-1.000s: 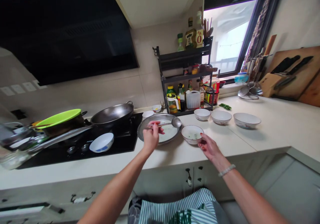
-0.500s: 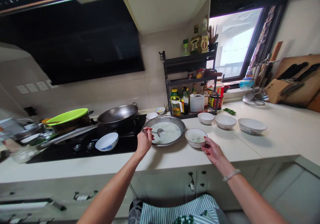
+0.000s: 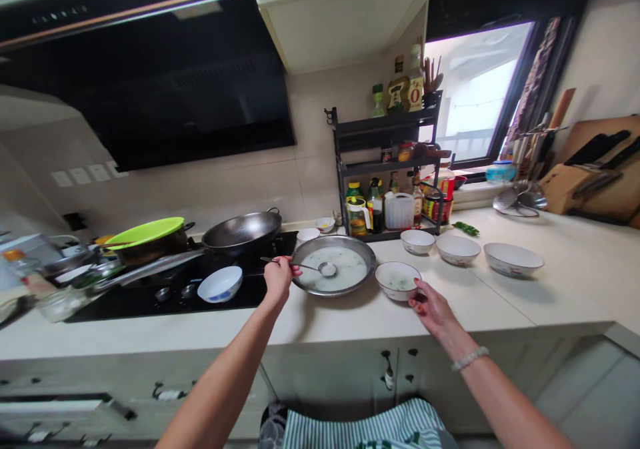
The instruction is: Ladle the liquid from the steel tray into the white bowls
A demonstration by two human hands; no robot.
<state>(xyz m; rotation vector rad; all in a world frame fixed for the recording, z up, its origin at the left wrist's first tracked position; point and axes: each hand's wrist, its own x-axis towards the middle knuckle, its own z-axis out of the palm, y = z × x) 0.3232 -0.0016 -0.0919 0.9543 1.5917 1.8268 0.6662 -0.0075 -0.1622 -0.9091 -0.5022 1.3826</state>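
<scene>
My left hand (image 3: 279, 278) is closed round the handle of a metal ladle (image 3: 327, 269), whose bowl rests at the surface of a white soup (image 3: 345, 259) with green flecks. The soup fills a wide steel basin (image 3: 371, 269) on the counter. Just right of the basin stands a white bowl (image 3: 395, 291) with a dark rim, holding some of the same white liquid and green bits. My right hand (image 3: 431, 307) grips that bowl by its right side, thumb at the rim and fingers below.
Three white bowls (image 3: 457, 251) stand in a row behind and to the right. On the black stove (image 3: 185, 312) are a wok (image 3: 243, 232), a pot under a green basin (image 3: 150, 233) and a blue-patterned bowl (image 3: 220, 284). A bottle rack (image 3: 385, 125) stands against the wall.
The ladle's bowl has gone lower and its handle now lies flatter, pointing left. My left hand has shifted slightly left. My right hand keeps its hold on the bowl; the view has shifted a little.
</scene>
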